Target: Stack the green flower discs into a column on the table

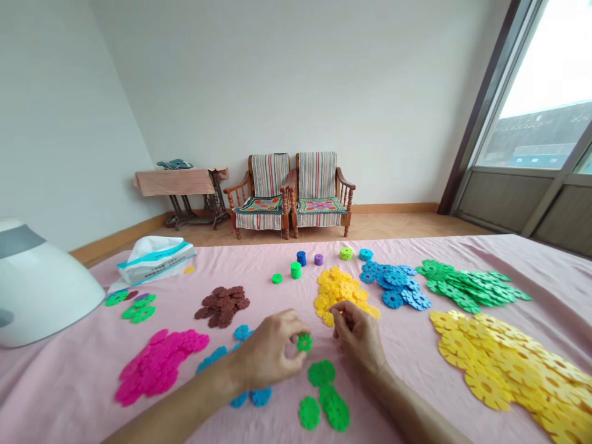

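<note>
My left hand (272,348) is closed, with a small green notched disc (304,343) pinched between thumb and fingers. To its right, my right hand (358,336) has its fingers curled together at the near edge of a yellow disc pile (340,290); whatever lies between its fingertips is hidden. Several loose green discs (328,394) lie on the cloth below and between the hands. Blue discs (261,396) show partly from under my left hand and forearm. Beyond the hands stand a short green stack (296,270) and a lower green stack (277,279).
Brown (223,306) and pink (160,367) disc piles lie left; blue (395,283), green (472,285) and large yellow (504,361) ones right. Small dark blue (301,258), purple (319,259), lime (346,253) and light-blue stacks (365,254) line the back. A tissue pack (157,259) sits near a white appliance (44,290).
</note>
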The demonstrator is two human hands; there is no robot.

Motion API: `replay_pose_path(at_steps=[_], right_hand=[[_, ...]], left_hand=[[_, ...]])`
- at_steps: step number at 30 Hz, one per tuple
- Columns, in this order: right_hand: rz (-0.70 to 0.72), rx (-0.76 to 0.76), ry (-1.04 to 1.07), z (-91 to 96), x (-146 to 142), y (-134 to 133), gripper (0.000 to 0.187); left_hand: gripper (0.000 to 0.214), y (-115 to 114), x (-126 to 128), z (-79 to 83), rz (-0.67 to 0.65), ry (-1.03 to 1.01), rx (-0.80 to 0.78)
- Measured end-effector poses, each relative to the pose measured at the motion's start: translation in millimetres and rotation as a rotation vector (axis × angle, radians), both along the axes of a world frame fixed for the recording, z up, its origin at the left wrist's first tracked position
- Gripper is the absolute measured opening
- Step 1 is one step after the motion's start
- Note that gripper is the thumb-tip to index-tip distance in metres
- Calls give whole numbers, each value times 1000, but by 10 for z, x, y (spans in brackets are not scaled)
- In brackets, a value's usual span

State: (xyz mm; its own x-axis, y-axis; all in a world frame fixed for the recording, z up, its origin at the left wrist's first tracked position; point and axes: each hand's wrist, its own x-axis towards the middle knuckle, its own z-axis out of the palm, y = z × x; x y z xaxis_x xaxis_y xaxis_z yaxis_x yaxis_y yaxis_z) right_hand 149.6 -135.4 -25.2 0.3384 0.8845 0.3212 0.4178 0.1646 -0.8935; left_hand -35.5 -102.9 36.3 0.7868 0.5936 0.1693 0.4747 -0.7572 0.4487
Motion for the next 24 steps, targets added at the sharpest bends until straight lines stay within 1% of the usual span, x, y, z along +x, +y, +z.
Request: replay_pose_path(at_steps=[2,4,5,7,10,12,14,19,24], right_hand=[[4,-9,6,10,-1,-6,27],[4,-15,7,18,-5,-9,26],[7,-15,10,20,-8,-9,26],[14,-15,18,18,-13,-7,26],[17,-18,21,12,-17,-1,26],[15,-21,20,12,-16,1,26],[19,-24,22,16,-14,3,26],[20,-24,16,26,-10,10,25],[16,-30,7,27,-10,0,27]], left_hand=[[24,288,-48,5,106,-93,25],[30,638,-110,-10,247,-155,57],[30,815,-141,-25,317,-162,77],[22,1133,-195,-63,422,-124,128],[18,1456,-232,-129,454,-93,157],[18,1568,-222,-169,446,-67,168],[17,1626,-193,-200,429,-36,177],[14,1689,-124,-248,378,39,193],[14,1723,-115,-272,352,95,199]])
